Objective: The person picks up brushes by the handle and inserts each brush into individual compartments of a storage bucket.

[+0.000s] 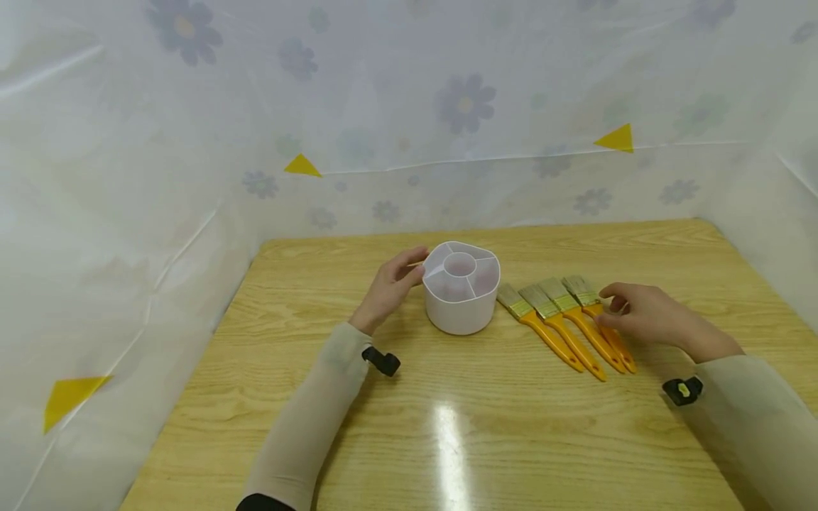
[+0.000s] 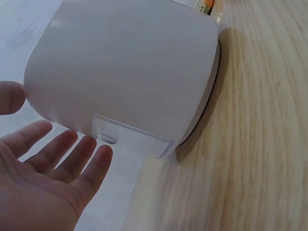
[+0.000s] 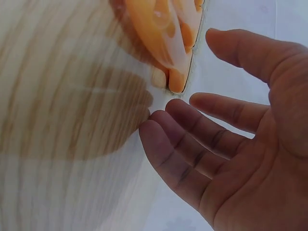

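Note:
A white round organizer [image 1: 461, 316], split into compartments around a central ring, stands upright on the table. My left hand [image 1: 391, 287] is at its left side, fingers spread and thumb at the wall; in the left wrist view the fingertips [image 2: 98, 159] lie along the organizer's wall [image 2: 125, 62] near a clear plastic piece [image 2: 130, 134]. Several flat paintbrushes [image 1: 554, 339] with orange handles lie fanned out right of the organizer, bristles pointing away. Beside the rightmost brush [image 1: 613, 339] is my right hand [image 1: 648, 319], fingers loosely bent and holding nothing; its palm [image 3: 260, 163] shows in the right wrist view.
The wooden table [image 1: 409, 440] meets a flower-patterned plastic sheet [image 1: 396, 106] at its back edge, and sheeting also hangs at the left and right. Yellow triangles [image 1: 616, 139] are stuck on the sheet. Light glares on the tabletop in front.

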Demonstrator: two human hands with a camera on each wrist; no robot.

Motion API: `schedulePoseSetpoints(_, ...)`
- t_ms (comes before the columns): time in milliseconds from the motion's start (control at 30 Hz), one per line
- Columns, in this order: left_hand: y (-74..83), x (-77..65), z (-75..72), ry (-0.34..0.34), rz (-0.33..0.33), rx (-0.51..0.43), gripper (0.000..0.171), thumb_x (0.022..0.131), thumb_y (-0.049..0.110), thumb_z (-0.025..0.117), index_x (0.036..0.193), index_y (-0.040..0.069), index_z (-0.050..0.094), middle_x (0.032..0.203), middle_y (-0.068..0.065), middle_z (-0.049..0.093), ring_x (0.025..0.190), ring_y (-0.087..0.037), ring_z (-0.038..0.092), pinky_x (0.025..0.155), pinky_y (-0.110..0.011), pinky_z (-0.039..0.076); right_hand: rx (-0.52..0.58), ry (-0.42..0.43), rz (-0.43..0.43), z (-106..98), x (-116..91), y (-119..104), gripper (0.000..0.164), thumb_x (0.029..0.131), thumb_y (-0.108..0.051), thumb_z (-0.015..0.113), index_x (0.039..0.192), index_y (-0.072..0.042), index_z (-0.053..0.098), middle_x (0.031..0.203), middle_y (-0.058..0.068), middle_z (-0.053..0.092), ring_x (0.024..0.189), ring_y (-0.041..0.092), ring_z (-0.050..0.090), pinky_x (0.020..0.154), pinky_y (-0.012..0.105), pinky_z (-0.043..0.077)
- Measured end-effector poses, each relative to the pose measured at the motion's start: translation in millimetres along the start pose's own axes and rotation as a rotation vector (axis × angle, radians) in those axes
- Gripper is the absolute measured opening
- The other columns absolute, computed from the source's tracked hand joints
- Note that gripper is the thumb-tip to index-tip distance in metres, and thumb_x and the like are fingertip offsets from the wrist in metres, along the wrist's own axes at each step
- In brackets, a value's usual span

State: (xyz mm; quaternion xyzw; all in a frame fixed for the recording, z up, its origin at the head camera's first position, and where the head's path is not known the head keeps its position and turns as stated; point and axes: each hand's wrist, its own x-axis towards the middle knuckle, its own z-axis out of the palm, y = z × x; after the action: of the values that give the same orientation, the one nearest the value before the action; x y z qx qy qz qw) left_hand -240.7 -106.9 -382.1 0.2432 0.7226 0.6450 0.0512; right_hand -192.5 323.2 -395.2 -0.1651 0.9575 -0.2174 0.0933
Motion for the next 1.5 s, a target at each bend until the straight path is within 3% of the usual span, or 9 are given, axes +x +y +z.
schedulePoseSetpoints(167, -20.5, 5.2, -0.4, 0.031, 0.005, -0.015, 0.042, 0.1, 0.008, 0.049, 0.138, -0.006, 0.044, 0.139, -0.021, 0.047, 0.121, -0.035, 0.052, 0.094, -0.038, 0.048, -0.01, -0.005, -0.003, 3.2, 3.8, 1.3, 0.061, 0.087, -0.037, 0.069, 0.125, 0.007, 0.052, 0.1, 0.014, 0.063, 0.085, 0.026, 0.062, 0.071, 0.046, 0.051)
schedulePoseSetpoints(333, -15.9, 3.3, -0.7, 0.011, -0.013, -0.033, 0.042, 0.1, 0.007, 0.048, 0.139, -0.007, 0.042, 0.14, -0.022, 0.045, 0.122, -0.037, 0.05, 0.096, -0.039, 0.047, -0.011, -0.02, 0.005, 4.4, 4.4, -0.1, 0.059, 0.087, -0.034, 0.069, 0.125, 0.008, 0.052, 0.097, 0.012, 0.064, 0.083, 0.024, 0.062, 0.07, 0.046, 0.052)
schedulePoseSetpoints(567, 8.4, -5.2, 2.4, -0.013, -0.021, 0.011, 0.043, 0.1, 0.005, 0.046, 0.139, -0.011, 0.039, 0.142, -0.025, 0.042, 0.124, -0.037, 0.048, 0.098, -0.039, 0.046, -0.02, -0.027, 0.0, 4.1, 5.2, -3.1, 0.056, 0.087, -0.029, 0.069, 0.125, 0.009, 0.051, 0.096, 0.013, 0.064, 0.083, 0.026, 0.063, 0.07, 0.047, 0.052)
schedulePoseSetpoints(1233, 8.3, -3.7, 5.4, 0.012, -0.007, -0.023, 0.04, 0.1, 0.002, 0.046, 0.137, -0.012, 0.041, 0.139, -0.026, 0.045, 0.121, -0.04, 0.049, 0.096, -0.039, 0.047, -0.039, -0.034, 0.027, 6.1, 7.3, -2.3, 0.052, 0.087, -0.021, 0.069, 0.126, 0.008, 0.051, 0.096, 0.017, 0.063, 0.081, 0.027, 0.062, 0.067, 0.045, 0.052)
schedulePoseSetpoints(1500, 9.9, -5.8, 6.8, 0.031, -0.049, -0.023, 0.039, 0.102, 0.004, 0.043, 0.138, -0.009, 0.042, 0.142, -0.023, 0.044, 0.125, -0.037, 0.047, 0.096, -0.042, 0.046, -0.064, -0.058, 0.072, 6.3, 10.2, -3.1, 0.07, 0.089, -0.041, 0.065, 0.13, 0.012, 0.045, 0.093, 0.014, 0.065, 0.073, 0.019, 0.061, 0.065, 0.044, 0.051)
